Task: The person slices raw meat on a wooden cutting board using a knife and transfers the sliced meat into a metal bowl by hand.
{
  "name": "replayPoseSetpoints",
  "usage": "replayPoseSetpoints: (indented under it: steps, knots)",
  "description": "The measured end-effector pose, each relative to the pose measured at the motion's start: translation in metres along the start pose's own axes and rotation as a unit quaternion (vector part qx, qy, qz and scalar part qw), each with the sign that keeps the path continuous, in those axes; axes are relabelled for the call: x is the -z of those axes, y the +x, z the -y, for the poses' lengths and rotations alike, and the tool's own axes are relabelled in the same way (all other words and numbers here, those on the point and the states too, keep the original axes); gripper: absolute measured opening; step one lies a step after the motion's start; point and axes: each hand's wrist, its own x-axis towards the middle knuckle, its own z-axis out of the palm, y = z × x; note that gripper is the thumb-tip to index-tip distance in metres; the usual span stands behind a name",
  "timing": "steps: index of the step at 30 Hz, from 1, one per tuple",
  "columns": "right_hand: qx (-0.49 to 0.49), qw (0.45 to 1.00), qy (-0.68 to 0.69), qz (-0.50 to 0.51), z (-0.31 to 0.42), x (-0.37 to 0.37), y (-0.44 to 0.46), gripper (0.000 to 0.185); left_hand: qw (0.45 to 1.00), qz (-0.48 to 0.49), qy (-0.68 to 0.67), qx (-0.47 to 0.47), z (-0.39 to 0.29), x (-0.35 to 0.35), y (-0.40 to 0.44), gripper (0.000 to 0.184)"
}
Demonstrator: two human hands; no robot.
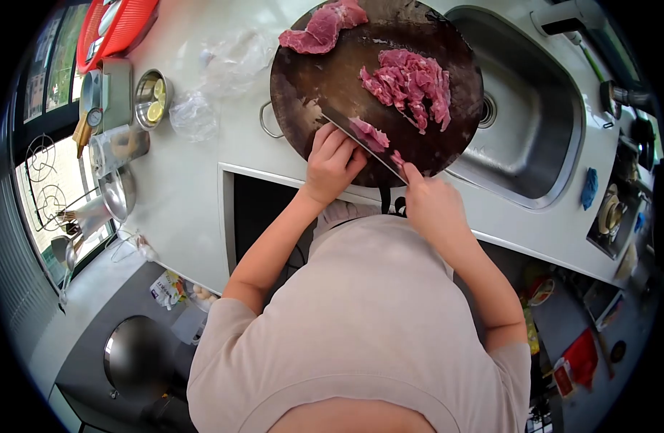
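Observation:
On a round dark wooden cutting board [324, 79], my right hand [434, 206] grips a knife [361, 142] by its handle end. The blade slants up and left across the near part of the board. Against its near side, my left hand [332, 164] has its fingers curled; whatever lies beneath them is hidden. Just beyond the blade lie cut pieces of raw pink meat [369, 133], with a small bit by the right hand. Farther back sits a heap of sliced meat [411, 83]. A larger uncut piece of meat [323, 29] lies at the far left edge.
A steel sink [534, 130] adjoins the board on the right. Left on the white counter [180, 180] are crumpled plastic bags [195, 115], a metal bowl [146, 115] with lemon slices and a red basket [126, 29]. A blue cloth [589, 189] lies right of the sink.

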Motion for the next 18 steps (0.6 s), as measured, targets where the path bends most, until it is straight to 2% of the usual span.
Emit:
replayPoseSetpoints:
  steps: [3, 8, 11, 14, 16, 18]
  knots:
    - [-0.035, 0.998, -0.037, 0.028, -0.004, 0.001, -0.018, 0.020, 1.000, -0.011, -0.004, 0.001, -0.003, 0.002, 0.000, 0.029]
    - [0.028, 0.997, -0.013, -0.067, 0.035, -0.014, 0.051, 0.015, 1.000, -0.018, -0.003, -0.002, -0.002, 0.001, -0.002, 0.027]
    - [0.035, 0.997, 0.014, -0.060, 0.031, -0.004, 0.059, 0.015, 0.999, -0.025, -0.018, -0.008, -0.002, 0.002, -0.003, 0.023]
    - [-0.009, 1.000, -0.006, 0.001, 0.000, 0.006, 0.026, 0.019, 0.999, -0.039, -0.022, -0.010, 0.000, 0.001, -0.004, 0.022]
    - [0.051, 0.996, 0.060, -0.029, -0.039, 0.008, 0.008, 0.022, 0.998, -0.053, -0.019, -0.012, 0.001, 0.000, -0.007, 0.022]
    - [-0.007, 0.996, 0.089, -0.028, -0.046, 0.020, 0.006, 0.023, 0.998, -0.062, -0.024, -0.014, -0.001, 0.001, -0.010, 0.023]
